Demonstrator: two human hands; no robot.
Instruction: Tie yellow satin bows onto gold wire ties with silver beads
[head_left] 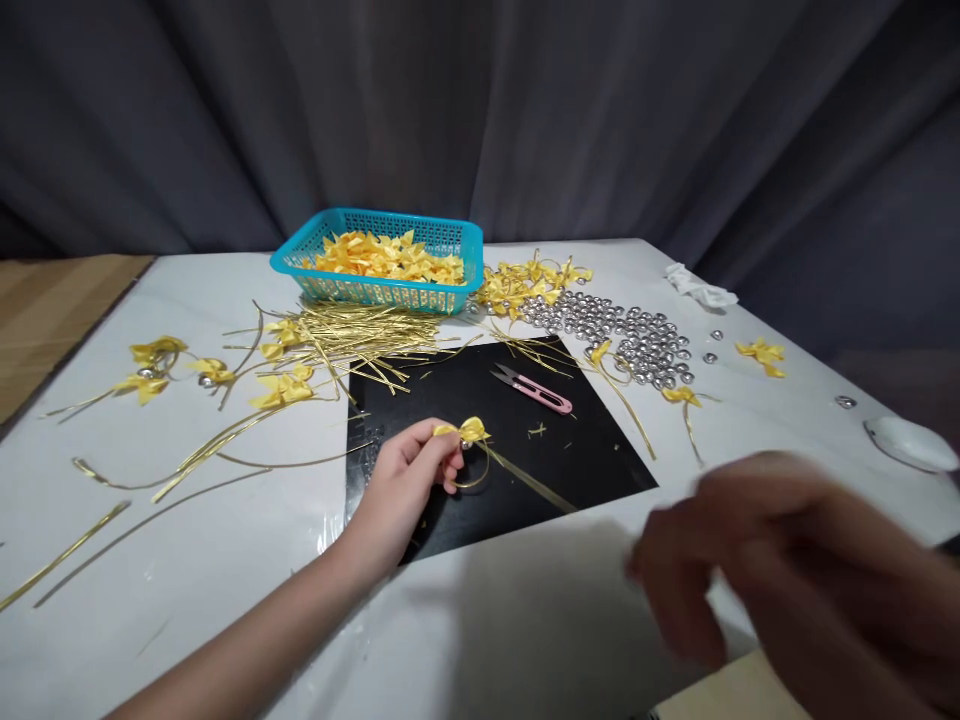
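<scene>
My left hand (pixel 405 470) pinches a small yellow ribbon bow (pixel 472 430) over the black mat (pixel 607 450). A silver bead sits under the bow, a thin gold cord loops below it, and a gold cord tail (pixel 529 475) runs out to the right. At the lower right, my right hand (pixel 780 560) is raised close to the camera above the table's front edge. Motion smears its bent fingers, so I cannot make out whether they hold anything. Pink-handled thread snips (pixel 538 390) lie on the mat beyond my left hand.
Behind the mat stands a blue basket (pixel 474 255) of yellow bows, with a pile of gold cords (pixel 360 335) before it. Silver beads (pixel 645 340) spread to its right. Bows with cords (pixel 281 388) lie left. At right are a white tissue (pixel 701 287) and a white dish (pixel 909 443).
</scene>
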